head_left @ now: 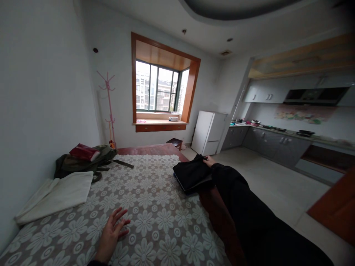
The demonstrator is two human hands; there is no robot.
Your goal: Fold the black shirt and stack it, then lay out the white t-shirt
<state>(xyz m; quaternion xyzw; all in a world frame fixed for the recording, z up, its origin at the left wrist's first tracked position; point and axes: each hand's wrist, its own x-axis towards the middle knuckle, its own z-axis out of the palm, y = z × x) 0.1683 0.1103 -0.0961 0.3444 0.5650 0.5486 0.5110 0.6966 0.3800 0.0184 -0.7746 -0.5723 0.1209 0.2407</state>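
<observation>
My left hand (112,232) hovers flat just above the flower-patterned bed cover (155,207), fingers spread, holding nothing. My right arm in a black sleeve reaches forward along the bed's right edge. My right hand (209,161) rests on the far end of a folded black garment (191,173) that lies at the bed's right edge; how firmly the fingers grip it is unclear.
A folded white cloth (59,194) lies at the left by the wall. Behind it sits a dark green backpack (83,164) with a red item (83,151) on top. Beyond are a pink coat stand (109,107), a window, a white fridge (208,133) and kitchen counters (277,140).
</observation>
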